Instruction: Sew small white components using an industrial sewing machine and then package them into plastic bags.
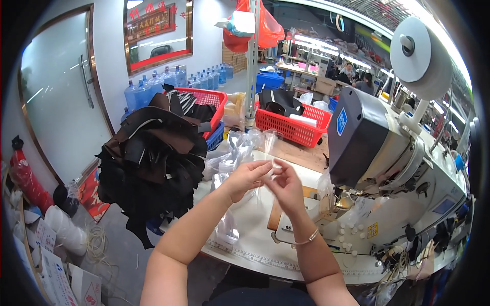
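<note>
Both my hands meet above the white sewing table (265, 255), in front of the industrial sewing machine (377, 137). My left hand (247, 179) comes in from the left, its fingers and thumb closed near the other hand's fingertips. Fingers bent into a pinch, my right hand (287, 187) wears a bracelet on its wrist. A thin clear plastic strip (269, 145) shows at the fingertips of both hands, though its exact outline is hard to make out. More clear plastic pieces (237, 148) lie heaped just behind and left of my hands, and some (227, 229) hang toward the table's front.
A tall heap of black and brown fabric pieces (153, 148) stands at the left. Red baskets (293, 126) filled with dark pieces sit behind the table. A large thread cone (421, 58) tops the machine; small white discs (349, 234) lie beneath it. People work far off.
</note>
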Demonstrator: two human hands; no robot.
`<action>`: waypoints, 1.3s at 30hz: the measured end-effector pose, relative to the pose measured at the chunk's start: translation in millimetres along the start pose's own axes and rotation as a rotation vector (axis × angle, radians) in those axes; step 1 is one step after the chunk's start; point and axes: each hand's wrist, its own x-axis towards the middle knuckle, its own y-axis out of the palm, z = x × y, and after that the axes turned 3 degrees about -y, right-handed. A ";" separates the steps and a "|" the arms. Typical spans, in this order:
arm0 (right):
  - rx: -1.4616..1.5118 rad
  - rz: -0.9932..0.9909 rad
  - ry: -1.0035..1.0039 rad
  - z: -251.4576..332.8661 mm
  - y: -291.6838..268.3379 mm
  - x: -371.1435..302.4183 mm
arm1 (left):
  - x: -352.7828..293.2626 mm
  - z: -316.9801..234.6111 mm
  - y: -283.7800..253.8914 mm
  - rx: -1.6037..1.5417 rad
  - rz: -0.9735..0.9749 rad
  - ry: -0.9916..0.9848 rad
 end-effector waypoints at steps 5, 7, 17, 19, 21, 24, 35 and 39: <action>0.379 -0.190 0.389 -15.1 -14.8 -28.1 | -22.9 18.9 14.1 -0.146 0.160 0.037; 0.236 -0.203 0.299 -20.5 -15.6 -25.4 | -33.1 23.6 21.2 -0.051 0.116 -0.016; -0.090 -0.355 -0.171 -7.6 -3.4 -37.5 | -48.7 50.9 26.6 -0.469 -0.214 0.056; 0.478 -0.235 0.051 8.8 -7.8 -39.6 | -49.5 53.0 11.6 -0.479 -0.282 0.071; 0.583 -0.060 0.168 30.2 -12.9 -37.2 | -55.2 52.1 2.4 -0.387 -0.213 0.020; 0.661 0.090 0.229 55.0 -16.7 -30.8 | -56.6 49.7 -1.8 -0.355 -0.206 -0.058; 0.332 0.095 0.319 59.2 -13.3 -27.9 | -61.9 46.3 26.8 -0.656 0.076 -0.235; 0.137 0.027 0.317 42.6 -4.0 -31.8 | -61.2 53.2 26.6 -0.613 0.167 -0.229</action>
